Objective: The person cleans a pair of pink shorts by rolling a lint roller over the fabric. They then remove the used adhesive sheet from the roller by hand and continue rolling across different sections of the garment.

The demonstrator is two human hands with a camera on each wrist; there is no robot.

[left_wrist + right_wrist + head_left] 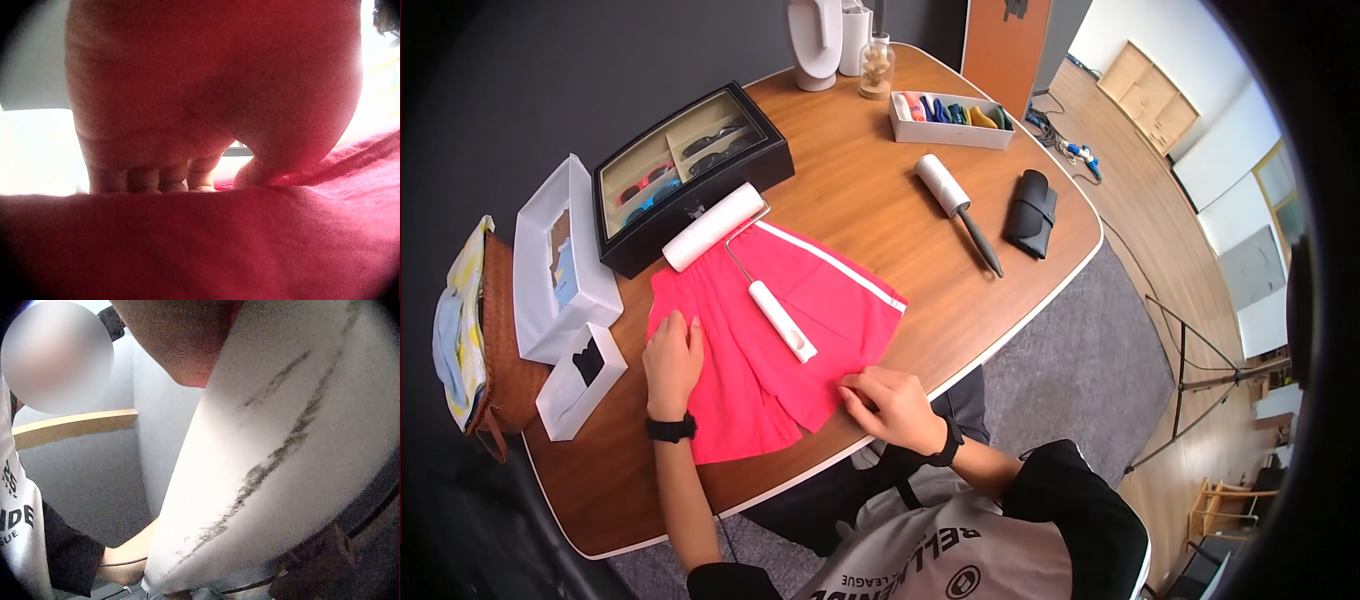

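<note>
A pair of pink shorts [750, 410] with a white side stripe lies spread on the wooden table. My left hand [672, 362] rests on its left edge, fingers pointing away from me; pink cloth [200, 244] fills the lower left wrist view beneath that hand [206, 94]. By the hem at the lower right is my right hand [892, 408], loosely bent, its fingertips right at the cloth. A large white lint roller [718, 226] lies across the waistband, its handle [782, 322] on the shorts. The right wrist view shows mostly a smudged pale surface [250, 469].
Left stand a black glasses case [700, 165], a white box [535, 270], a small white tray [610, 375] and a brown basket [515, 370]. Farther right lie a smaller lint roller [943, 187], a black pouch [1030, 215] and a box [950, 133] of rolled cloths.
</note>
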